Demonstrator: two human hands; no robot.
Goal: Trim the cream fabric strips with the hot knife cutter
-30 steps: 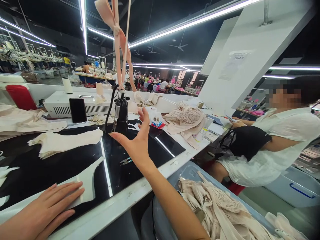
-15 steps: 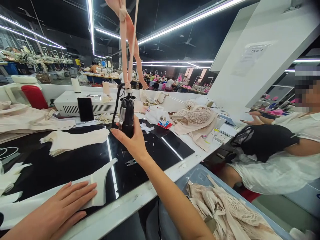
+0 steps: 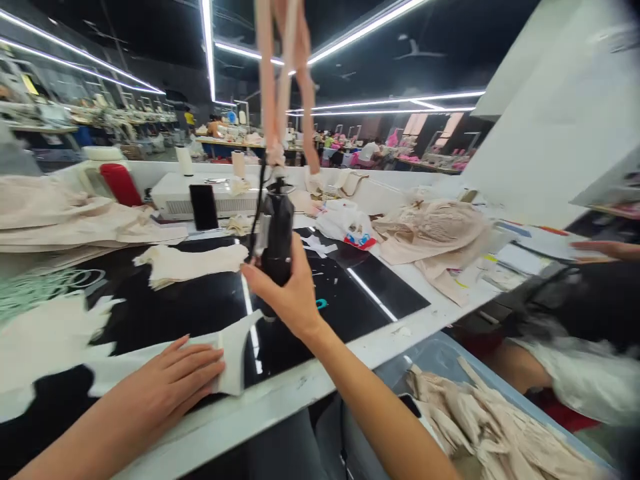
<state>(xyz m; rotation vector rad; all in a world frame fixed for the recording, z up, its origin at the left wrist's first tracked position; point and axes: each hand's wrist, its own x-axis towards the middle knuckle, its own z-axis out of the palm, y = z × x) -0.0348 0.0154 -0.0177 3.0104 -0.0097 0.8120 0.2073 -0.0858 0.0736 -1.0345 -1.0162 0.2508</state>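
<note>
My right hand [image 3: 287, 287] is wrapped round a black hand-held power tool [image 3: 278, 233], held upright over the table. Pinkish fabric straps [image 3: 275, 100] suspend the tool from above. Its lower end is near the tip of a white fabric piece [image 3: 233, 360]; whether they touch I cannot tell. My left hand [image 3: 183, 373] lies flat on that piece, fingers stretched out. Just behind the right wrist a teal handle [image 3: 321, 304] shows, the rest of it hidden. Farther back lies a stack of cream fabric strips [image 3: 195, 263].
A phone [image 3: 203, 208] leans against a white vented box [image 3: 170, 197]. Beige lace garments [image 3: 435, 230] and a plastic bag [image 3: 343, 220] sit at the back right. A bin [image 3: 430, 353] of beige garments stands below the table edge. At the right another person's hand [image 3: 607, 249] appears.
The camera view has turned left, so things appear shifted right. The tool is lower, its bottom end nearer the white fabric piece. My left hand stays flat on the cloth.
</note>
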